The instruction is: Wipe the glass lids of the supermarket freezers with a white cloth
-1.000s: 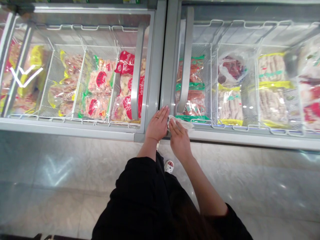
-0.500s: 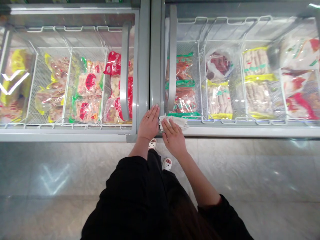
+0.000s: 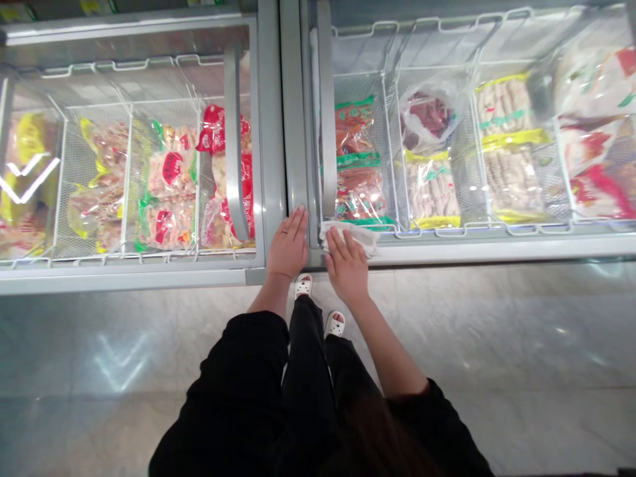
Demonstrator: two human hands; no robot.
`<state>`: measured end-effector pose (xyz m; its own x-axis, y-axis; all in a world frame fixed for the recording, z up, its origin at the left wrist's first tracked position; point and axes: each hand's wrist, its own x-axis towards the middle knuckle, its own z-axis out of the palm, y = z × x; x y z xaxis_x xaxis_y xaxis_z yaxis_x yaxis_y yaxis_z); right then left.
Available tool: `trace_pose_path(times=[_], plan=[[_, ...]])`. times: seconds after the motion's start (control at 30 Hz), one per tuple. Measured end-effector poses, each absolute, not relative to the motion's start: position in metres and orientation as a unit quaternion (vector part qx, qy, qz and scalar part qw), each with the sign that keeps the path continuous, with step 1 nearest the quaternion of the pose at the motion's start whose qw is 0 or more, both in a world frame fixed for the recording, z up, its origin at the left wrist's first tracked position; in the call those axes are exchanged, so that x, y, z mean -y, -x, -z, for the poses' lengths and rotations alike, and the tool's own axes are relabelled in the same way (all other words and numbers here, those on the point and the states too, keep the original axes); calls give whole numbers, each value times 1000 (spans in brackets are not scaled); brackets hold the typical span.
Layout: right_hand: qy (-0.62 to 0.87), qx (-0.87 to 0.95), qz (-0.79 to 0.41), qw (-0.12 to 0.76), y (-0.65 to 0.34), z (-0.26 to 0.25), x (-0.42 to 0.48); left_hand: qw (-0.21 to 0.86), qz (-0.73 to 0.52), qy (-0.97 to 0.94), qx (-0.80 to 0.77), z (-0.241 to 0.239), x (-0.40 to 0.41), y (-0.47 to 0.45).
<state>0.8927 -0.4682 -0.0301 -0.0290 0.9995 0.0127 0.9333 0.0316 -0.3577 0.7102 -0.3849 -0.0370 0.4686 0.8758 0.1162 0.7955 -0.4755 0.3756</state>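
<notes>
1. White, soft and crumpled, the cloth [image 3: 366,239] lies on the grey metal front rim [image 3: 497,250] of the right freezer. Its long axis runs along the rim.
2. Your right hand [image 3: 346,265] presses flat on its left end, fingers straight and pointing away from you, not curled round it.
3. Your left hand [image 3: 288,245] rests palm down, fingers together, on the smooth grey frame [image 3: 272,132] between the two glass lids, just beside the right hand.

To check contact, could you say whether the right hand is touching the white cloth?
Touching. The head view shows the right hand flat on the white cloth, fingers overlapping it.
</notes>
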Motion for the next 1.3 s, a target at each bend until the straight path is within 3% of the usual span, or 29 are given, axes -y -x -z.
trace_pose_path(times=[0.13, 0.4, 0.53, 0.7, 0.97, 1.2, 1.3], plan=[[642, 743, -141, 127, -906, 22, 475, 132, -146, -849, -490, 38, 384, -709], [761, 623, -91, 154, -947, 37, 443, 112, -154, -850, -491, 41, 385, -708], [718, 670, -114, 151, -931, 33, 422, 110, -156, -851, -490, 41, 386, -709], [646, 743, -126, 119, -950, 22, 458, 120, -156, -847, -493, 42, 386, -711], [778, 602, -59, 173, -927, 37, 430, 122, -138, -850, -494, 36, 387, -710], [671, 726, -54, 143, -926, 34, 449, 131, -141, -847, -495, 32, 388, -709], [699, 701, -48, 136, -951, 35, 454, 137, -148, -846, -494, 33, 388, -709]])
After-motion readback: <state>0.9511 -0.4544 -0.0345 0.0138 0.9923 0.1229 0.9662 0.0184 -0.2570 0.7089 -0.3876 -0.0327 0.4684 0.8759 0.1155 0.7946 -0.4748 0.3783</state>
